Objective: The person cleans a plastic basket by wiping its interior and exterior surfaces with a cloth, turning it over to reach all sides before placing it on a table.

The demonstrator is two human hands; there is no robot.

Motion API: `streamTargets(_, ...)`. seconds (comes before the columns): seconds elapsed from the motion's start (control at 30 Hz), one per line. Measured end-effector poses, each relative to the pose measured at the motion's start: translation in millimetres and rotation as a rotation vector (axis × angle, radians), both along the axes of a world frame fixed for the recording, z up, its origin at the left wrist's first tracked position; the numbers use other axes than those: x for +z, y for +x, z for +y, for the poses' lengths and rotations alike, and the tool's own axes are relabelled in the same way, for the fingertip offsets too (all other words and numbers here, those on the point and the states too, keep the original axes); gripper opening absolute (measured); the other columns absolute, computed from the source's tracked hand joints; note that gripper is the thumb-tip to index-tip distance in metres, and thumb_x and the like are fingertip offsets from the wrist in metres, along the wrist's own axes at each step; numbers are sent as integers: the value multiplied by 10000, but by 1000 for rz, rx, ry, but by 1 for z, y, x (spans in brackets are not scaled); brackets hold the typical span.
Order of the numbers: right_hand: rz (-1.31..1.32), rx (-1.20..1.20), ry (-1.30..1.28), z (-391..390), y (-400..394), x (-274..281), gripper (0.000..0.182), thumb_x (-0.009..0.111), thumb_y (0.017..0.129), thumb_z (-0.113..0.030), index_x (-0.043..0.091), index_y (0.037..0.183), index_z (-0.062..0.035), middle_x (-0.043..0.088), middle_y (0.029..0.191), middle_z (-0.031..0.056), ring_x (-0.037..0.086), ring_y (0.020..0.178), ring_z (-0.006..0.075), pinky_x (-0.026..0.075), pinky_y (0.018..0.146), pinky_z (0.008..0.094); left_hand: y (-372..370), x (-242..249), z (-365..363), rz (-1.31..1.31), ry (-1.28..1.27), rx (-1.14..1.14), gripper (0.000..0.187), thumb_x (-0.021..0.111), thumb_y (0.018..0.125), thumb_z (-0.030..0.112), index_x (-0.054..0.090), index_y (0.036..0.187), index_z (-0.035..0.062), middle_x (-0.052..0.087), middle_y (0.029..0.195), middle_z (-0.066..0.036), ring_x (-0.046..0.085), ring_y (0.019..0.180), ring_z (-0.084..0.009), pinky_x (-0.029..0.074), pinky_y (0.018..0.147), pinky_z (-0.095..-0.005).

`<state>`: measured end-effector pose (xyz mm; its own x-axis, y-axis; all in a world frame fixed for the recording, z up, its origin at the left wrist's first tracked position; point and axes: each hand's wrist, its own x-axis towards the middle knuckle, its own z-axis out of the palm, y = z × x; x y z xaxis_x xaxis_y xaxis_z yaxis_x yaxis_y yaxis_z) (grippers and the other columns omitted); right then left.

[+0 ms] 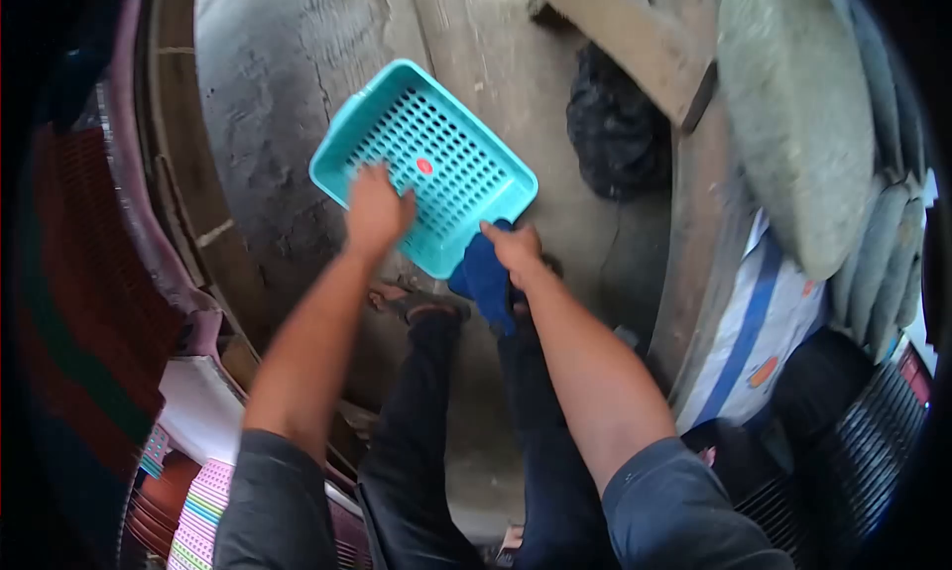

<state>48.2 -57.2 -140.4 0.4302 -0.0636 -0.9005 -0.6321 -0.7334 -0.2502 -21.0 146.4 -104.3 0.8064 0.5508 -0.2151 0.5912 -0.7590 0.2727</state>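
Observation:
A turquoise plastic basket [471, 134] with rows of holes and a small red sticker in its bottom sits ahead of me, turned at an angle. My left hand [380, 211] overlaps its near left rim, fingers reaching over the inside; motion smears them, and I cannot tell whether they grip anything. A dark blue cloth [486, 278] is bunched in my right hand [515, 250], whose fingers are closed on it. The cloth hangs down by the basket's near corner, in front of my leg.
A crumpled black bag [613, 124] lies right of the basket, beside a wooden board [635, 35]. Grey-green rounded slabs [793, 104] and a white and blue sack [744, 322] stand at the right. Stacked pink and white baskets [203, 506] are at lower left. My feet are just below the basket.

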Motion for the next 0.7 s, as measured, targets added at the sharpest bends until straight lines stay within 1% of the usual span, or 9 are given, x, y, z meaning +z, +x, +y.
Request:
streamTargets(0.07,25,-7,-41,3,-2,5,602,789,716,-289,554,1130,79,627,1058,201,637,887,273,518,734,373,29,5,46,66,68,107,642,722,722,213,424,1261,28,469,1190,-242,511,1076,-434,474,849,-470)
streamTargets(0.1,13,-43,-49,-3,-3,3,586,777,724,-311,570,1113,76,629,1067,203,628,932,282,509,771,372,37,-4,64,74,18,96,619,714,740,263,445,1261,65,482,1185,-231,535,1059,-426,479,840,-478)
streamTargets(0.17,1,-77,-53,5,-3,19,572,766,733,-332,587,1096,72,631,1076,206,620,977,291,499,809,372,51,-9,93,292,39,10,519,680,777,297,501,1210,73,535,1132,-204,565,1029,-403,480,832,-475)
streamTargets(0.23,-64,25,-298,27,6,56,471,732,763,-324,611,1017,54,637,1047,241,633,961,362,506,820,432,56,-16,114,327,7,1,460,656,795,301,527,1169,68,564,1100,-201,574,1017,-393,479,834,-467)
streamTargets(0.37,-15,-47,-359,35,4,53,461,738,766,-298,600,1035,50,635,1041,242,633,965,373,515,824,432,55,-15,106,255,39,22,319,603,828,269,573,1059,51,622,1037,-204,598,978,-380,476,836,-453)
streamTargets(0.53,-98,-110,-337,33,-7,59,460,745,747,-249,586,1035,73,633,1020,255,639,942,346,512,807,402,54,-3,107,299,-48,139,379,604,814,269,518,1096,31,605,1047,-251,578,986,-415,457,829,-483)
streamTargets(0.6,-76,-232,-47,16,-13,63,414,735,718,-169,589,1006,90,645,983,214,639,899,288,503,764,362,49,5,102,300,-48,179,396,605,800,273,506,1094,27,598,1049,-259,569,996,-426,454,834,-490)
streamTargets(0.63,-78,-232,-41,9,-15,71,414,735,718,-169,589,1006,90,645,983,214,639,899,288,503,764,362,44,16,96,258,-42,204,452,622,784,291,481,1114,16,593,1055,-264,563,1004,-432,450,838,-496)
streamTargets(0.7,62,-246,162,1,-11,103,394,717,695,-111,598,1011,94,648,955,157,623,861,224,490,743,329,35,45,91,202,-67,304,589,670,745,349,438,1148,-13,590,1074,-260,558,1019,-436,441,858,-503)
